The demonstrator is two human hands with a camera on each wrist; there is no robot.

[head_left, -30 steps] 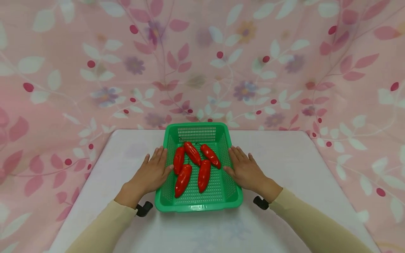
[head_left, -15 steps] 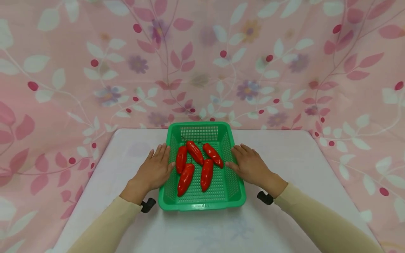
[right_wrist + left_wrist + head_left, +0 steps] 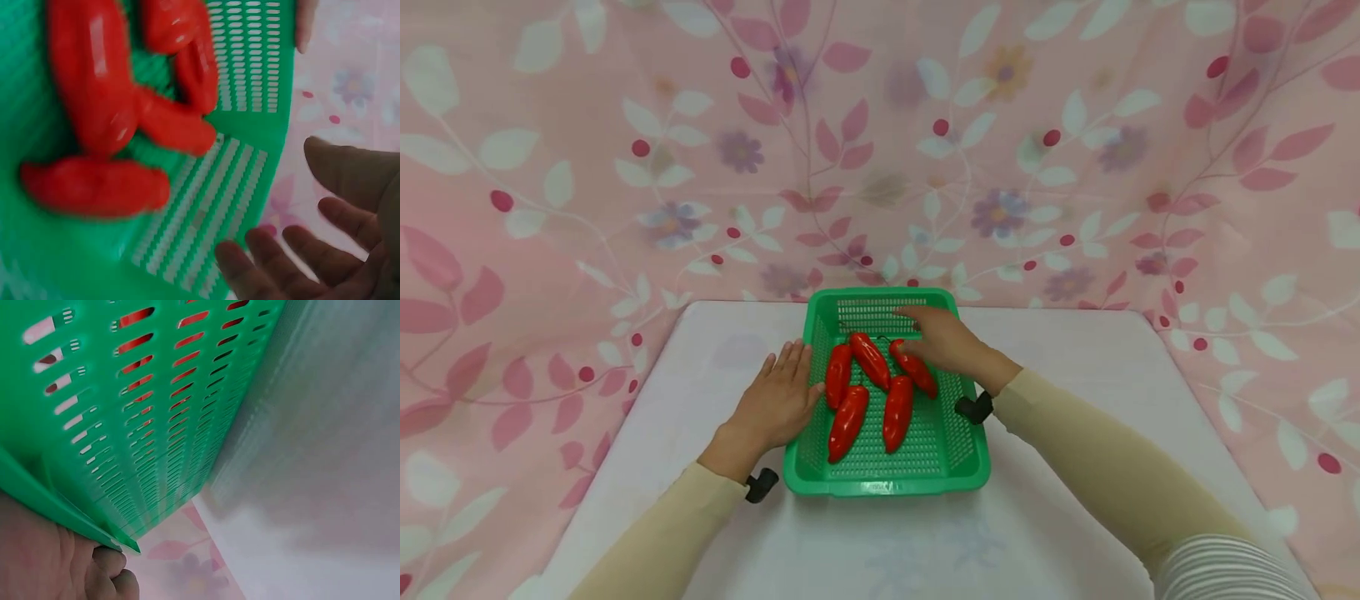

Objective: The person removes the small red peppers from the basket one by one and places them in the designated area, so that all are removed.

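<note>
A green plastic basket [image 3: 887, 488] with slotted walls stands on the table, several red peppers lying on its floor. Along its left rim rests my left hand [image 3: 777, 406], fingers straight; the left wrist view shows the hand [image 3: 53, 556] against the underside of the rim. My right hand [image 3: 951, 340] is over the basket's back right part, above the red pepper [image 3: 921, 377] there and partly covering it. In the right wrist view, the right hand's fingers [image 3: 272, 265] are spread with nothing between them, and the nearest pepper [image 3: 100, 187] is apart from them.
A white table [image 3: 1067, 367] reaches out on both sides of the basket. Behind it hangs a pink floral cloth [image 3: 880, 167]. Black wrist mounts [image 3: 762, 485] are strapped below each hand.
My right hand has left the basket's right rim and moved inward and up over the back peppers. The left hand stays at the left rim. The head view has shifted slightly.
</note>
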